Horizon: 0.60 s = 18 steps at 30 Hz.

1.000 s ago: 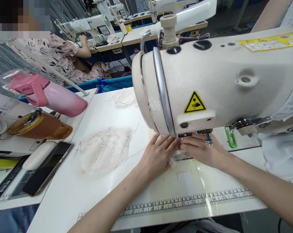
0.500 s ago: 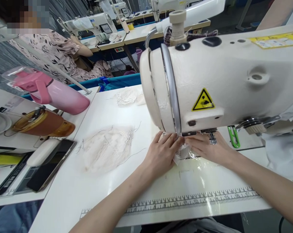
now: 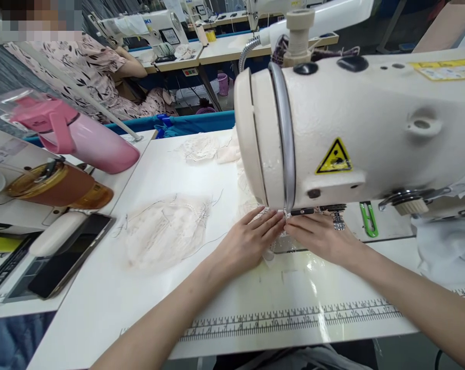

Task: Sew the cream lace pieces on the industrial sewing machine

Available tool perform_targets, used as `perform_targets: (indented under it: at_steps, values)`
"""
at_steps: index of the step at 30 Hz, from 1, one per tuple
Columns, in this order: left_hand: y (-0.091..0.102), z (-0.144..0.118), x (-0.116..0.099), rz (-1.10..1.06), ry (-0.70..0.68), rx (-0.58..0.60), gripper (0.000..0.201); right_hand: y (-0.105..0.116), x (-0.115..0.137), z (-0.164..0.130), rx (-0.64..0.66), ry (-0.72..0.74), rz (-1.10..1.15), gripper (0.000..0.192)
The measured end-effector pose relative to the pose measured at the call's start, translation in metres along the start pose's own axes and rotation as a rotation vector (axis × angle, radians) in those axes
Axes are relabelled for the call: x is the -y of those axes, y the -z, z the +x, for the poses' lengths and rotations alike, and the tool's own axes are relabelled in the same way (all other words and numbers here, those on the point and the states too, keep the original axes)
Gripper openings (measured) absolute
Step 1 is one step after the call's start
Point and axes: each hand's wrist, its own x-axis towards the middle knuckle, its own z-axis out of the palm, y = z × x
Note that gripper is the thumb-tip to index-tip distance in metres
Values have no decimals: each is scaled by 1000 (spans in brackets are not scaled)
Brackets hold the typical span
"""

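Laying left hand (image 3: 247, 239) and right hand (image 3: 320, 236) on pale lace fabric (image 3: 270, 254) beneath the sewing machine (image 3: 351, 113), with fingertips close together and partly hidden — cannot tell whether gripping or only pressing. Note a green tool (image 3: 372, 226) beyond the right hand; to the left, on the white table (image 3: 178, 180), see another lace piece (image 3: 163, 231) with loose threads — farther out, a phone (image 3: 70, 257) and pink bottle (image 3: 97, 141).
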Motion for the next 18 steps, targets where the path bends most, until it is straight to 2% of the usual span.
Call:
perform_targets:
  at_steps: [6,18]
  values:
    - [4,0,4,-14,19,-17,58,-3,9,2,-35,27,-92,26]
    - [-2,2,-3,17,82,-41,49,-7,10,-1,-39,19,-70,26]
